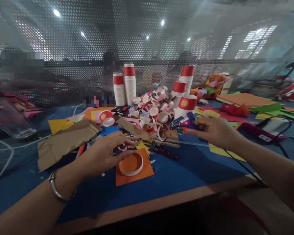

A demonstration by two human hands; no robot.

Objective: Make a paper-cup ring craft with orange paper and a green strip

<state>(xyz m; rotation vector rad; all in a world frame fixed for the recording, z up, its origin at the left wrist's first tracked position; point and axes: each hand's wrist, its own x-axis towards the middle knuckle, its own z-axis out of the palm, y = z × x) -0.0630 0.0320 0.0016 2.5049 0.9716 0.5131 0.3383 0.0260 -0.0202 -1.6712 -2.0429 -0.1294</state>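
Left grip (109,148) palm-down, thumb (123,158) spread from fingers (120,139); right grip (217,130) pointing toward it, thumb below fingers, each forearm (267,163) slanting behind.

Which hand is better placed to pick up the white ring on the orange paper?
Probably the left hand: it's right beside the white ring on the orange paper. The right hand is farther away, over by the purple tool.

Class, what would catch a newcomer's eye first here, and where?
Stacks of red-and-white cups flank a heap of scraps at the back. In front, a white ring lies on an orange square near the left hand. The right hand holds a tool with a red light.
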